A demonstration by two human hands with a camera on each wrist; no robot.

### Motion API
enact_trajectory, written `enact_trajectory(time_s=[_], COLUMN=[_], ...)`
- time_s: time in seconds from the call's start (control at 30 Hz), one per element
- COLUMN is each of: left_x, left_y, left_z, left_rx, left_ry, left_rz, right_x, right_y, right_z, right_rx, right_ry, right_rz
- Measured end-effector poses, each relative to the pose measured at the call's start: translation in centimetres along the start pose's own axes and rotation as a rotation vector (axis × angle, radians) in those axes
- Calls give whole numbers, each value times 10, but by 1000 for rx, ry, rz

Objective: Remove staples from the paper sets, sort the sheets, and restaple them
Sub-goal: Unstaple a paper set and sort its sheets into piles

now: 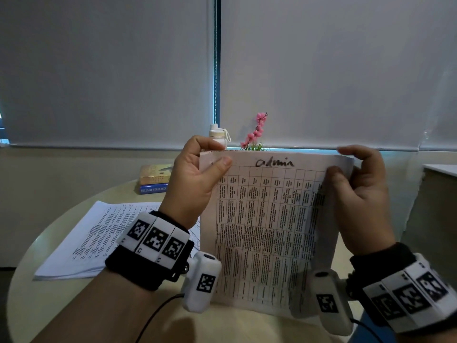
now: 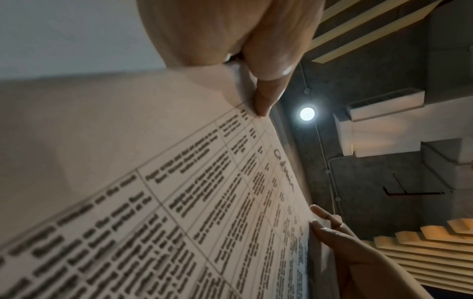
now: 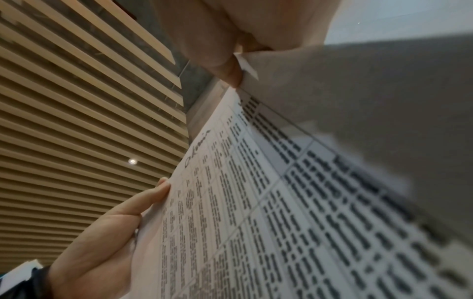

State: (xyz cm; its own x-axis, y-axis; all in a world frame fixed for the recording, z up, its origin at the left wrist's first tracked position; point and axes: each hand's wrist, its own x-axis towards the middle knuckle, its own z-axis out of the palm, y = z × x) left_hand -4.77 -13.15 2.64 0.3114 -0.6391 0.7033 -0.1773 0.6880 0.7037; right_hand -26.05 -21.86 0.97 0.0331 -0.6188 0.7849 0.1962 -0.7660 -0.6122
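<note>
A paper set [image 1: 267, 226] with a printed table and the handwritten word "admin" stands upright above the round table [image 1: 61, 310]. My left hand [image 1: 197, 174] pinches its top left corner, thumb in front and fingers behind, right by a small staple [image 1: 212, 163]. My right hand [image 1: 358, 194] pinches the top right corner, where the front sheet curls away from those behind. The left wrist view shows the same sheet [image 2: 230, 202] under my thumb [image 2: 266, 97]. In the right wrist view the paper [image 3: 256, 202] runs from my right fingers to my left hand [image 3: 122, 222].
A second stack of printed sheets [image 1: 99, 238] lies flat on the table at the left. Two stacked books [image 1: 154, 179] sit behind it. A white bottle [image 1: 217, 133] and a pink flower plant [image 1: 256, 134] stand at the back by the blinds. A counter edge [image 1: 440, 169] is at right.
</note>
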Motion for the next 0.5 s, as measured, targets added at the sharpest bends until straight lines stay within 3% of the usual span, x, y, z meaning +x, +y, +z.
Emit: enact_trajectory(time_s=[0.07, 0.27, 0.5], left_x=[0, 5, 8], left_y=[0, 0, -10], left_z=[0, -2, -3], left_rx=[-9, -80, -105], left_ry=[-9, -4, -29], left_rz=[12, -3, -128], right_x=[-2, -14, -20], right_y=[-1, 16, 29], right_z=[-3, -20, -21], right_rx=[61, 259, 281], right_ry=[-27, -309, -311], right_rz=[63, 530, 578])
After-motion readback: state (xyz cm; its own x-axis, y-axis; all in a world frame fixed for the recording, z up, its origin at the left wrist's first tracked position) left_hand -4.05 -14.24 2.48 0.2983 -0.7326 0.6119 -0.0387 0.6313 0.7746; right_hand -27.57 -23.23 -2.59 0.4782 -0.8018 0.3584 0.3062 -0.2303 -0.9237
